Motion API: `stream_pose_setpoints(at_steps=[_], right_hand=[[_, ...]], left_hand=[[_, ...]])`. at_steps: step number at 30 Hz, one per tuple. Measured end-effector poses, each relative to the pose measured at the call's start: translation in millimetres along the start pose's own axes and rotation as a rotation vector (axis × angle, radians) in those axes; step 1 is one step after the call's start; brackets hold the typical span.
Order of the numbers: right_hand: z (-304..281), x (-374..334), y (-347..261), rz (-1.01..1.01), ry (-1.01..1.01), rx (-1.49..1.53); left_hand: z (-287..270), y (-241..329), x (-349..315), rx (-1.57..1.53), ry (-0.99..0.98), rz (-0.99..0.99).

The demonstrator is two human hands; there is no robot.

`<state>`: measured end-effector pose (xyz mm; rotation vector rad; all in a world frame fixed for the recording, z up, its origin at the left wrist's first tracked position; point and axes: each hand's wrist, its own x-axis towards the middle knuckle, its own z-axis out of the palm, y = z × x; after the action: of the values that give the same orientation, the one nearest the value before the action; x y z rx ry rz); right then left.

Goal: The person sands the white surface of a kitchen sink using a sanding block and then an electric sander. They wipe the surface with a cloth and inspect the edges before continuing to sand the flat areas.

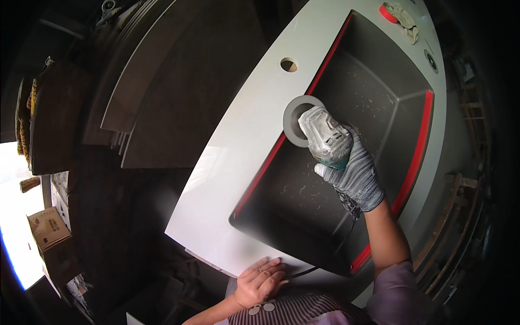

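Observation:
My right hand point(357, 176), in a grey knitted glove, is wrapped round an angle grinder point(327, 138) with a dusty white head and a green body. Its round grey disc point(295, 120) lies at the left rim of a dark sink basin point(374, 70), over the line of red tape point(260, 179) there. Bare, my left hand point(261, 280) rests with fingers laid on the near edge of the white countertop point(216, 200). A black cord point(303, 272) runs close beside it; whether the fingers touch the cord is hidden.
More red tape point(417, 157) lines the basin's right rim. Pale shavings lie in the basin. A tape roll point(388, 13) and a crumpled glove point(406, 23) lie at the far right corner. The countertop has a round hole point(289, 65). Dark panels point(162, 92) and a cardboard box point(50, 227) stand left.

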<state>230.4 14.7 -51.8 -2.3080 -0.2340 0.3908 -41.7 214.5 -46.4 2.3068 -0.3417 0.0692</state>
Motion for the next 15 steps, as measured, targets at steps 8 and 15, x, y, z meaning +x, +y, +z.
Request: stream_pose_setpoints(at_steps=[8,15], right_hand=[[6,-43,-35,-0.165,-0.219,0.002],[21,-53,-33,-0.206,-0.279,-0.069]], left_hand=[[-1,-3,0,-0.008,0.007,0.01],[1,-5,-2,0.0,0.005,0.03]])
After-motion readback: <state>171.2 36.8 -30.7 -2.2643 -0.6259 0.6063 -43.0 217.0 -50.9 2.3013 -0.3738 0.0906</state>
